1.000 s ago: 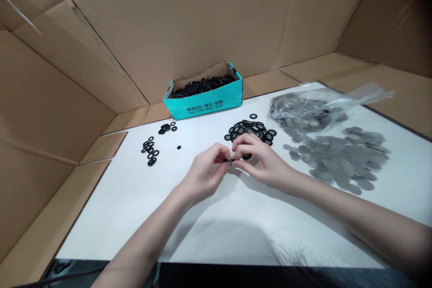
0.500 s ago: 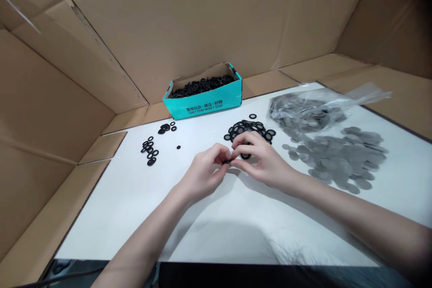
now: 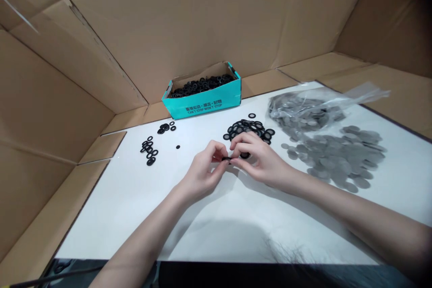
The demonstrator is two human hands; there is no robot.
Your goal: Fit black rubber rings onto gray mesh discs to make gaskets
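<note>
Between both hands, a small black rubber ring (image 3: 227,159) is pinched just above the white tabletop. My left hand (image 3: 207,166) grips its left side with thumb and forefinger. The fingertips of my right hand (image 3: 258,157) close on its right edge; whether a mesh disc sits in it I cannot tell. Behind my right hand lies a heap of black rings with grey discs in them (image 3: 243,128), partly hidden by the fingers. Loose grey mesh discs (image 3: 340,157) spread in a pile to the right of that hand.
A turquoise box (image 3: 205,104) full of black rings stands at the back. Loose black rings (image 3: 148,149) lie at the left, near a small black dot (image 3: 177,147). A clear plastic bag (image 3: 303,110) of grey discs rests back right. Cardboard walls (image 3: 189,18) surround the table.
The ring between my fingertips shows more plainly now, as my left fingers have shifted slightly around it. Both hands stay in nearly the same place.
</note>
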